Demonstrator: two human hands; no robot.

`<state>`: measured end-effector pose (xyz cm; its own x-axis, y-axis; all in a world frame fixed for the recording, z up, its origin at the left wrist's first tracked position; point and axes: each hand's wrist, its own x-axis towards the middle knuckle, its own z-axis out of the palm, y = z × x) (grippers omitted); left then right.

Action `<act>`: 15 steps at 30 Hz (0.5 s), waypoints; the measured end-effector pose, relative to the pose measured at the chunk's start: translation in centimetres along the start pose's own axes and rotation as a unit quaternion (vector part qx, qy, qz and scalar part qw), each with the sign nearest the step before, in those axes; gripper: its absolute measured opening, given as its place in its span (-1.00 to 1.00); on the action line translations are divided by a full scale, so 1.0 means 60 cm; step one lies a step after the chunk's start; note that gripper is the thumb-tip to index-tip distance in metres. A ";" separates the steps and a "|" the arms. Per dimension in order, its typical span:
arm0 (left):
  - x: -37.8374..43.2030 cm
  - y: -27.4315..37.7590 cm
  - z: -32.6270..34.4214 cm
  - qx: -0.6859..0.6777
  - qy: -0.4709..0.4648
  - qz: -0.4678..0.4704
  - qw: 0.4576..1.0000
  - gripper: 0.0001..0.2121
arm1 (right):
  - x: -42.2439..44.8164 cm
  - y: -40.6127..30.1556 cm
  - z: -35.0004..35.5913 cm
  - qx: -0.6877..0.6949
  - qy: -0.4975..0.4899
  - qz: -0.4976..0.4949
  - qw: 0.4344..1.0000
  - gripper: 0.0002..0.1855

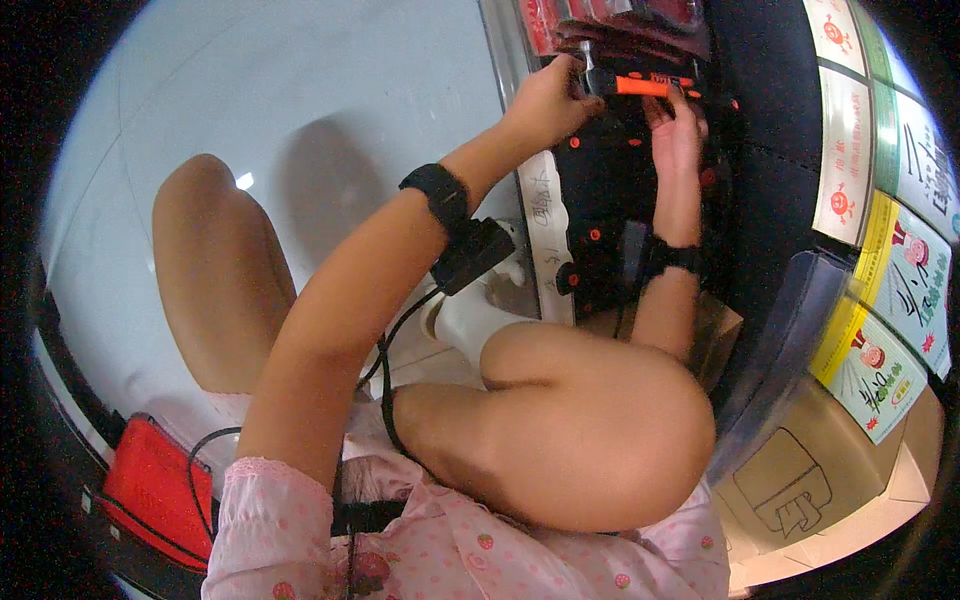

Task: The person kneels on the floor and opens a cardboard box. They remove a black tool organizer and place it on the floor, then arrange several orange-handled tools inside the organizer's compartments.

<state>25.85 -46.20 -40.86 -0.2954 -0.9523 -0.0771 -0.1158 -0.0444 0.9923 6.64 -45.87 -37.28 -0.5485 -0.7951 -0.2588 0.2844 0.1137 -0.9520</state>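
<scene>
At the far end of my reach is a tool with an orange and black handle (641,86) and a shiny metal part at its left end; its exact kind is hard to tell. My left hand (559,97) grips the black part by the metal. On the orange end are the fingers of my right hand (675,124), palm partly facing up. Below both hands lies a dark surface of black items with orange spots (592,169), which look like more handles or packages. Red packages (622,26) lie stacked just beyond my hands.
A white strip with handwriting (544,217) edges the dark items. Printed boxes (847,142) line the right, above an open cardboard box (802,465). Black straps with a cabled device (472,255) sit on my wrist. A red bag (154,487) lies lower left on the pale floor side.
</scene>
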 end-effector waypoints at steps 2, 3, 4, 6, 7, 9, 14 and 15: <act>0.006 0.007 -0.003 0.055 0.018 0.002 0.998 -0.54 | 0.013 0.004 0.013 -0.024 0.032 0.008 0.999 -0.77; 0.008 0.007 -0.002 0.065 0.027 -0.002 0.998 -0.56 | 0.025 0.007 0.016 -0.036 0.048 0.010 0.998 -0.77; 0.010 0.006 0.001 0.074 0.035 -0.005 0.997 -0.57 | 0.034 0.018 0.016 -0.055 0.075 -0.014 0.996 -0.80; 0.011 0.005 0.004 0.079 0.047 -0.008 0.996 -0.59 | 0.043 0.017 0.008 -0.068 0.063 0.025 0.995 -0.81; 0.011 0.005 0.005 0.073 0.051 -0.006 0.996 -0.60 | 0.046 0.016 0.005 -0.075 0.056 0.046 0.995 -0.81; 0.010 0.007 0.005 0.070 0.050 0.012 0.996 -0.62 | 0.047 0.008 0.010 -0.070 0.054 0.088 0.992 -0.81; -0.022 0.027 -0.016 0.120 0.037 0.138 0.982 -0.63 | 0.011 -0.014 0.054 -0.106 0.074 0.113 0.985 -0.80; -0.025 0.034 -0.021 0.130 0.005 0.146 0.981 -0.62 | 0.021 -0.013 0.049 -0.106 0.061 0.100 0.987 -0.81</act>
<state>27.24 -45.25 -38.63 -0.3426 -0.9158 0.2098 -0.2650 0.3084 0.9136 8.04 -48.70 -36.40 -0.5922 -0.6681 -0.4505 0.2325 0.3936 -0.8894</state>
